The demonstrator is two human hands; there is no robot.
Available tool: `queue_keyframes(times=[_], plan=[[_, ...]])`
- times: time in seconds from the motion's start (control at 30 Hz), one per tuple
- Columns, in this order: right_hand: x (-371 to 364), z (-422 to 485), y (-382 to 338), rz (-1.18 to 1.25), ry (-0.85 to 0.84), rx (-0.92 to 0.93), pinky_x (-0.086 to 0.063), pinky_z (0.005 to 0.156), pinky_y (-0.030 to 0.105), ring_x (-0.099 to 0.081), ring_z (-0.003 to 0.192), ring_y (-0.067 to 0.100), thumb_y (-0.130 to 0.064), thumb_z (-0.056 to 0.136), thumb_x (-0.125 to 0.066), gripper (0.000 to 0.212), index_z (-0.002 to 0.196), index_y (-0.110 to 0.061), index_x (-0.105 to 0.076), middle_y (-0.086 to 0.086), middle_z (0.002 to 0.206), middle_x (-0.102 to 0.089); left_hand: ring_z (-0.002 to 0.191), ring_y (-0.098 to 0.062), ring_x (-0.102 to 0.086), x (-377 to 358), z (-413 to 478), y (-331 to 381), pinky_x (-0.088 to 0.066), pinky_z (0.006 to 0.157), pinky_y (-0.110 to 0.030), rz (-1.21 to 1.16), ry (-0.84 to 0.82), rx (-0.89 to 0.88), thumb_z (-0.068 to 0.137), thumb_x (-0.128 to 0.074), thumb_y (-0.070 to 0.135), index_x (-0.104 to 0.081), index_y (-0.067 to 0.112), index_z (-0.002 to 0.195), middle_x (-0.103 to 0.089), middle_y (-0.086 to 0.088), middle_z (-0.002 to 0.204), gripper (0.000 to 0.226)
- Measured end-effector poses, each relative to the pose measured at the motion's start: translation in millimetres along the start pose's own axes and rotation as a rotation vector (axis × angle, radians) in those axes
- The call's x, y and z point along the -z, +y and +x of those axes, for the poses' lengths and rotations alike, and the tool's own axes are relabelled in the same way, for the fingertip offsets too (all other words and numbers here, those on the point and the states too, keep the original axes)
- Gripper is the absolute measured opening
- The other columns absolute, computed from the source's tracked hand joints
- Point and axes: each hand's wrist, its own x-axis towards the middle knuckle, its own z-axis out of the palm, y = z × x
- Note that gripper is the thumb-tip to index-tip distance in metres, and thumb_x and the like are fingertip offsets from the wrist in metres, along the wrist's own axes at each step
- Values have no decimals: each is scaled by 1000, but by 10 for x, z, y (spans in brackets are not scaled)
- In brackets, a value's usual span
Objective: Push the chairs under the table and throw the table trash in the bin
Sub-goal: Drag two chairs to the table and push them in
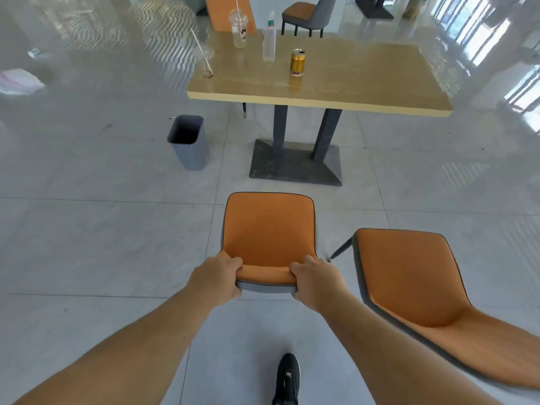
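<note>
An orange chair (268,229) stands on the floor in front of me, some way short of the wooden table (365,83). My left hand (217,277) and my right hand (315,283) both grip the top of its backrest. A second orange chair (409,282) stands to the right, turned at an angle. On the table stand a gold can (297,62), a clear plastic bottle (269,39), a plastic cup with a straw (239,29) and a second clear cup with a straw (204,61) at the left edge. A grey bin (188,141) stands open on the floor left of the table.
The table rests on a dark pedestal base (295,163). Another orange chair (226,13) is at the table's far side, and a grey-backed chair (305,14) stands beyond. My black shoe (287,378) is on the glossy tiled floor.
</note>
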Motion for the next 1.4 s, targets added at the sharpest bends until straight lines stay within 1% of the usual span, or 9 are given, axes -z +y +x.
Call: queue_keyframes(times=[0.17, 0.43, 0.7, 0.8, 0.97, 1.13, 1.23, 1.33, 1.4], plan=[[381, 708, 311, -4, 0, 23, -59, 80, 48, -63, 93, 32, -42, 97, -57, 29, 118, -23, -58, 5, 104, -57, 85, -19, -60, 345, 751, -92, -55, 75, -34, -4, -3, 26, 82, -76, 34, -59, 28, 106, -62, 2, 101, 30], [920, 1751, 648, -5, 10, -2, -59, 79, 48, -63, 90, 32, -41, 97, -57, 26, 115, -23, -58, 5, 102, -56, 86, -20, -61, 847, 1861, -394, -58, 78, -40, 4, 0, 9, 83, -75, 36, -60, 27, 107, -63, 0, 100, 30], [1326, 2707, 900, 20, 38, -86, -57, 81, 46, -62, 95, 32, -46, 93, -68, 32, 114, -24, -58, 3, 106, -58, 90, -24, -59, 1308, 2899, -679, -58, 79, -42, 50, -10, -11, 83, -76, 43, -57, 26, 106, -60, -1, 99, 34], [1435, 3012, 1022, 19, 56, -142, -55, 83, 47, -62, 94, 32, -49, 92, -70, 34, 112, -25, -56, 2, 106, -57, 88, -26, -59, 1436, 3257, -712, -57, 77, -42, 40, -5, -16, 83, -78, 40, -56, 23, 104, -59, -3, 98, 34], [1567, 3299, 1124, 33, 69, -209, -50, 84, 46, -61, 96, 32, -48, 92, -70, 34, 113, -26, -55, 3, 107, -56, 85, -26, -57, 1564, 3600, -723, -54, 71, -39, 33, -9, -24, 84, -76, 35, -51, 25, 100, -56, -4, 95, 32], [1587, 3375, 1207, 36, 90, -197, -54, 83, 49, -60, 89, 30, -42, 96, -66, 26, 112, -25, -56, 2, 100, -54, 82, -23, -59, 1624, 3717, -697, -58, 74, -39, 81, -21, -11, 83, -76, 41, -55, 28, 107, -56, -1, 93, 35], [1626, 3420, 1254, 38, 106, -205, -54, 85, 52, -60, 89, 30, -41, 96, -66, 25, 111, -25, -55, 2, 98, -54, 81, -20, -59, 1650, 3780, -655, -56, 72, -35, 81, 0, 15, 87, -74, 41, -56, 28, 110, -56, 1, 92, 32], [1611, 3339, 1312, 64, 154, -221, -51, 94, 59, -60, 99, 34, -48, 93, -69, 43, 121, -25, -48, 5, 107, -54, 89, -21, -57, 1638, 3744, -518, -56, 80, -38, 117, 95, 90, 85, -75, 46, -56, 28, 116, -56, 1, 99, 41], [1522, 3086, 1412, 108, 231, -214, -50, 96, 61, -58, 108, 38, -54, 87, -73, 66, 134, -24, -38, 8, 121, -54, 108, -26, -54, 1578, 3625, -331, -51, 94, -46, 215, 164, 115, 82, -77, 52, -49, 29, 131, -55, -2, 121, 61]])
